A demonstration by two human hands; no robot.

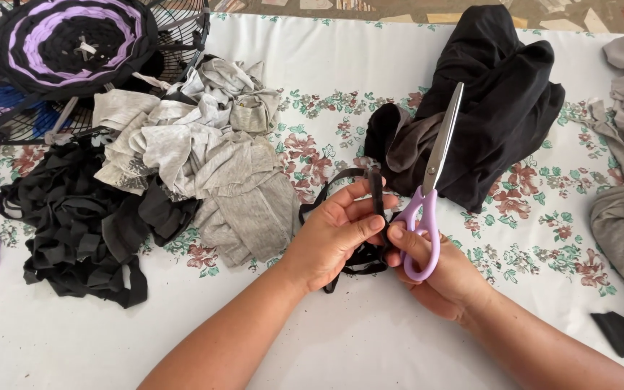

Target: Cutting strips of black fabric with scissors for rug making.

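Left hand [330, 238] — fingers pinch a limp black jersey strip [377, 189]. Right hand [438, 271] — fingers looped through lilac plastic-handled scissors [431, 191], steel blades shut, above floral-clothed counter [341, 79].

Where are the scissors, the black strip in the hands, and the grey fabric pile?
scissors [427, 195], head view, on the pivot below the blades.
black strip [376, 189], head view, on the upright part above the left thumb.
grey fabric pile [204, 152], head view, on its middle folds.
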